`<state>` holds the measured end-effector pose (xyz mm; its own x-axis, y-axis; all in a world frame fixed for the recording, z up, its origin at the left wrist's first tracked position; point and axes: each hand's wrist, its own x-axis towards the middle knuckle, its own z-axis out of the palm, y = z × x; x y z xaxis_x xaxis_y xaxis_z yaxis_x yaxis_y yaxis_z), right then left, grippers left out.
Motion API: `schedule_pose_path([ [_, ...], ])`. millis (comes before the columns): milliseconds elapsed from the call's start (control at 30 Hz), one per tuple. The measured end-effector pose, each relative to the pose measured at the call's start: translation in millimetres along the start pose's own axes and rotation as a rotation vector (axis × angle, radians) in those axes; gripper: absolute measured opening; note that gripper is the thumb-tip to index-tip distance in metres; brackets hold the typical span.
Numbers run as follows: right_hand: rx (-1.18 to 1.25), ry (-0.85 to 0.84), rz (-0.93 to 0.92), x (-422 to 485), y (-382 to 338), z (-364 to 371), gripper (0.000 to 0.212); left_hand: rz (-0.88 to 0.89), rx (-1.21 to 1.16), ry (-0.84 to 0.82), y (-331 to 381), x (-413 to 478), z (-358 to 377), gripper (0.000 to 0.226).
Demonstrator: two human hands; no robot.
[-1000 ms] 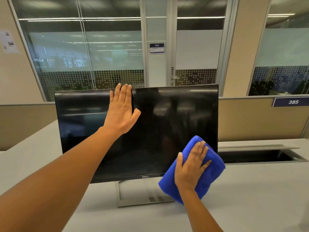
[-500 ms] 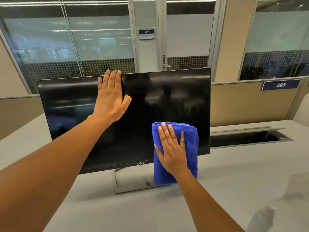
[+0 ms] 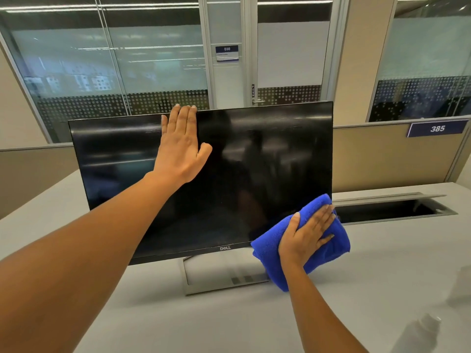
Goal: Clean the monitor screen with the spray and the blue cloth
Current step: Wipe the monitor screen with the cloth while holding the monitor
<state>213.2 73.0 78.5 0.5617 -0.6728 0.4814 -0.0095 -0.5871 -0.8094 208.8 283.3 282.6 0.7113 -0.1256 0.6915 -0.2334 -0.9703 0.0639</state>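
The left hand (image 3: 182, 146) reaches forward on a long, nearly straight arm and lies flat and open against the upper part of the monitor (image 3: 254, 174), fingers together and pointing up so that the fingertips (image 3: 187, 108) just pass its top edge, the thumb spread out to the side. The right hand (image 3: 305, 234) comes in from lower down, wrist bent back, and presses the blue cloth (image 3: 270, 253) against the monitor's lower right corner; the fingers are spread over the bunched cloth and the thumb curls around its upper fold, so the hand is loosely closed on the cloth rather than clenched. The cloth is thick and folded into a pad, part of it over the dark glass and part hanging past the bottom edge, in front of the stand (image 3: 216, 284). The monitor is switched off, black and glossy, with pale streaky reflections across its upper half and a logo on the thin lower bezel. It stands on a grey table (image 3: 229, 324), set back toward the far edge, left of an open cable slot (image 3: 397, 207) in the tabletop. Near the table's right front corner a pale, blurred shape (perhaps the spray bottle (image 3: 418, 332), too smeared to tell) sits well apart from both hands.
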Motion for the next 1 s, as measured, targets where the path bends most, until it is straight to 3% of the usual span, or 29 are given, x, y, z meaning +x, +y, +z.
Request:
schedule_pose_path([
  [333, -0.233, -0.169, -0.401, -73.1, -68.7, 21.2, 0.062, 0.022, -0.005, -0.032, -4.3, 0.9, -3.9, 0.077],
  [700, -0.419, -0.362, -1.134, -136.1, -97.8, 36.3, 0.075, 0.095, -0.006, -0.026, -12.3, 2.0, -11.4, 0.067],
  [833, -0.441, -0.349, -1.182, -120.5, -92.5, 30.2, 0.070, 0.124, 0.033, 0.005, -35.9, -9.2, -15.3, 0.069],
  [1000, -0.343, -0.275, -0.893, -94.5, -79.1, 17.4, 0.066, -0.001, 0.139, 0.066, -98.5, -34.1, -30.0, 0.072],
])
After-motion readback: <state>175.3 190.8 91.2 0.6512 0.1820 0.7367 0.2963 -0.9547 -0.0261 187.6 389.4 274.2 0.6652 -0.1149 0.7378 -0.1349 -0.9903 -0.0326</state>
